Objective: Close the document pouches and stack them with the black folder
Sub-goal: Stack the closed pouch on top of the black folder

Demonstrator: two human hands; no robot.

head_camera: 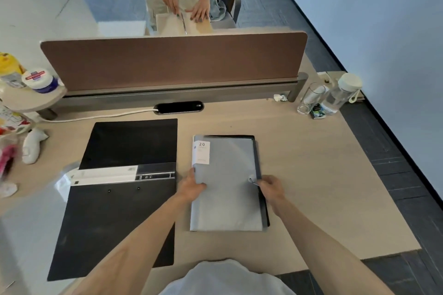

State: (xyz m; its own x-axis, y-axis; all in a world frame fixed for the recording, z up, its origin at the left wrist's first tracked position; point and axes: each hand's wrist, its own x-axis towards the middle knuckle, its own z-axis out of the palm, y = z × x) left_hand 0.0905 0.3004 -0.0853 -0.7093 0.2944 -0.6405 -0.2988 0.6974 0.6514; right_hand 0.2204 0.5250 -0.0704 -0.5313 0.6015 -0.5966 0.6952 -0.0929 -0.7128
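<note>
1 grey pouch (227,201) w/ "20" label (201,152): left hand (191,187) grips its edge, right hand (271,187) pinches closure string (253,182).

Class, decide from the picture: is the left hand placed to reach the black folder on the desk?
Probably yes. The left hand sits right beside the black folder, with nothing between them, but it grips the grey pouch and must let go first.

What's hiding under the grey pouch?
A dark pouch lies under the grey pouch. Only a thin black strip of it shows along the top and right edges. The rest of it, and anything inside, is covered.
</note>
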